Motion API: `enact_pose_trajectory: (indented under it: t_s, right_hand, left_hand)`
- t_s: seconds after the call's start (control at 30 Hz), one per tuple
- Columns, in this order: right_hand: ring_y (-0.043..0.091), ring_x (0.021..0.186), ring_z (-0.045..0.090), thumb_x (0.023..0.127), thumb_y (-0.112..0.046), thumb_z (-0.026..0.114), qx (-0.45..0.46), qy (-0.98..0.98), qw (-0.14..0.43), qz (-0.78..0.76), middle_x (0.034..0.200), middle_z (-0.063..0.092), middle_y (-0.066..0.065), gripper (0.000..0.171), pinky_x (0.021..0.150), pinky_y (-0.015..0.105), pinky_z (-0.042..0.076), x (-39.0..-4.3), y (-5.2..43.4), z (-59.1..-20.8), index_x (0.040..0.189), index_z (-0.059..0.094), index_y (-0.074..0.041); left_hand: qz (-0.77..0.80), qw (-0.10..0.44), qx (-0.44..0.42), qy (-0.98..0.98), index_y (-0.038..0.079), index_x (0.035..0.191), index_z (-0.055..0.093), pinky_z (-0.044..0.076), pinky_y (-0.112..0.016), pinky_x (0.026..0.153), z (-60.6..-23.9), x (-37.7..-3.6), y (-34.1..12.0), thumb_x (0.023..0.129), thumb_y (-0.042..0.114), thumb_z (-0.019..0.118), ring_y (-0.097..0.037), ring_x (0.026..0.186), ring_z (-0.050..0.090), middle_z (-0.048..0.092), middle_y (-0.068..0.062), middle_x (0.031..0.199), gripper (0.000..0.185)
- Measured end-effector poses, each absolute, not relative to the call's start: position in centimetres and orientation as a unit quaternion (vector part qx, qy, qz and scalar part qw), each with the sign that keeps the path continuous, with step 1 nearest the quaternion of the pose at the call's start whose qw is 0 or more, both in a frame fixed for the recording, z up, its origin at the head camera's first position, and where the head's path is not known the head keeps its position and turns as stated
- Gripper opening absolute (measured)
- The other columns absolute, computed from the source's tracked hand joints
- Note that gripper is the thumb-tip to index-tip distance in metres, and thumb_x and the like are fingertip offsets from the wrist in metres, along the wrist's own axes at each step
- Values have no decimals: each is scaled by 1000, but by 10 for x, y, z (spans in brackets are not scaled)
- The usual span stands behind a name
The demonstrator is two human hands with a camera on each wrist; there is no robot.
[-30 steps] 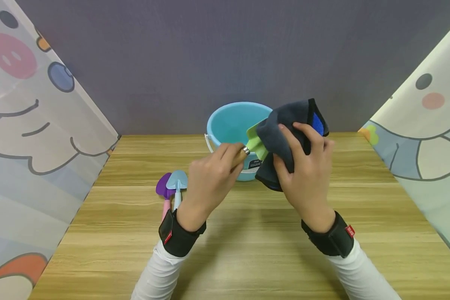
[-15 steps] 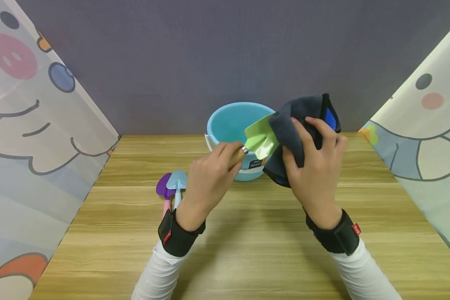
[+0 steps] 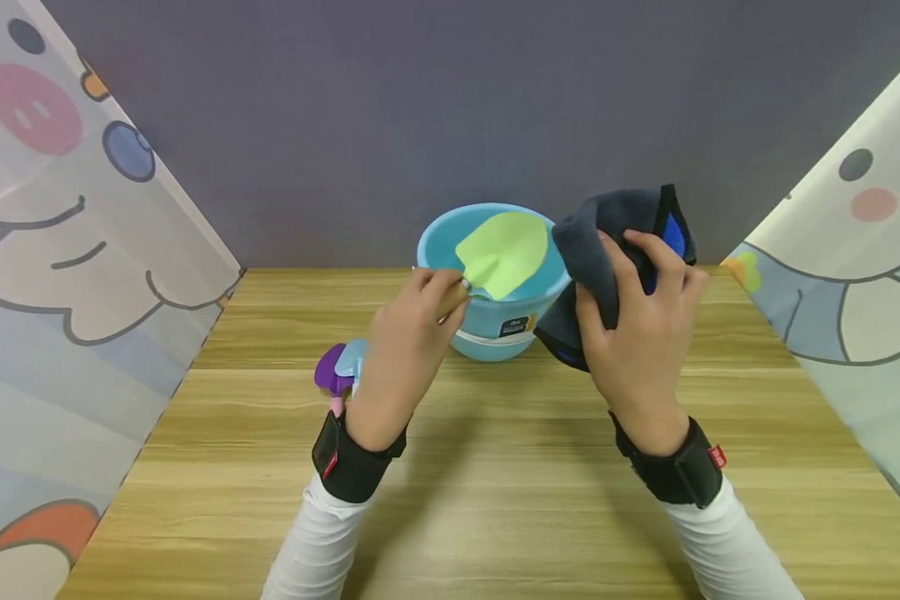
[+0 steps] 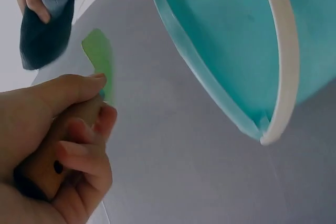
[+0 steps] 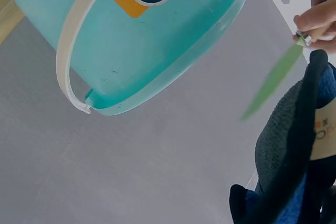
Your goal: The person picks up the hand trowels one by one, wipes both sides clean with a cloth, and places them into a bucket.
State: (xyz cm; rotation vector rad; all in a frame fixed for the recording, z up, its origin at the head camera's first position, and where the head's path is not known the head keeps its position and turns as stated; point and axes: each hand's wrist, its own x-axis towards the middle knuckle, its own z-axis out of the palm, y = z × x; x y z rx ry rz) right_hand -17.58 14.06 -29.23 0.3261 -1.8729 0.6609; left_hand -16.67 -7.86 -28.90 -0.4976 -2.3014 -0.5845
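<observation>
The green trowel [image 3: 504, 252] has been drawn away from the dark cloth [image 3: 607, 250] within the last second: a moment ago its blade was wrapped in the folds, half a second ago only its tip was covered, and now the whole blade is bared and is held over the mouth of the blue bucket [image 3: 495, 329], clear of the cloth and slightly tilted. The wooden handle is gripped by the left hand [image 3: 408, 346], with the fingers curled round it, as the left wrist view [image 4: 63, 145] confirms. The cloth is bunched in the right hand [image 3: 637, 342], pinched between thumb and fingers, and has been lifted a little to the right of the bucket, apart from the blade. From this separation it is judged that the wiping of this trowel is finished or paused, and that the tool is poised above the bucket. A purple trowel [image 3: 326, 375] and a light blue trowel [image 3: 348, 360] are seen lying on the wooden table [image 3: 495, 500] just left of the left hand, untouched.
</observation>
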Motion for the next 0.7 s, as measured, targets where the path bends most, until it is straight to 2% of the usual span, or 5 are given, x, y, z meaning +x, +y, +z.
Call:
enact_pose_trajectory:
  t_s: [0.2,0.37,0.47,0.53,0.7]
  right_hand:
    - [40,112,44,89,-28,59,130,-793,528,275,127,52,20,36,82,52,23,-174,143,-291,123,63,-15]
    - [41,112,42,89,-29,60,127,-793,525,281,127,52,20,37,83,53,24,-172,145,-291,123,63,-14]
    - [41,111,41,89,-31,59,129,-794,523,280,127,52,19,37,83,52,25,-171,145,-290,122,63,-15]
    - [41,111,41,90,-32,59,132,-796,522,278,127,52,18,37,84,52,25,-171,145,-290,122,63,-16]
    - [38,114,42,91,-33,56,143,-797,517,276,128,52,18,37,84,52,25,-169,143,-289,123,63,-16]
  left_hand:
    - [-210,328,-147,-909,7,106,67,53,-35,61,-284,-183,-86,85,16,69,-23,74,65,63,-10,98,23]
    - [-187,261,-166,-932,9,89,63,45,-30,58,-273,-212,-76,91,13,61,-17,65,52,56,-3,79,5]
    - [-156,208,-170,-951,13,68,46,36,-29,53,-270,-230,-63,91,7,54,-14,61,36,36,2,66,25]
    - [-136,173,-174,-960,15,63,34,31,-28,52,-272,-240,-53,89,0,51,-14,61,31,27,2,66,34]
    - [-100,98,-179,-974,16,63,25,26,-27,50,-279,-264,-29,83,-6,45,-13,59,27,22,1,65,37]
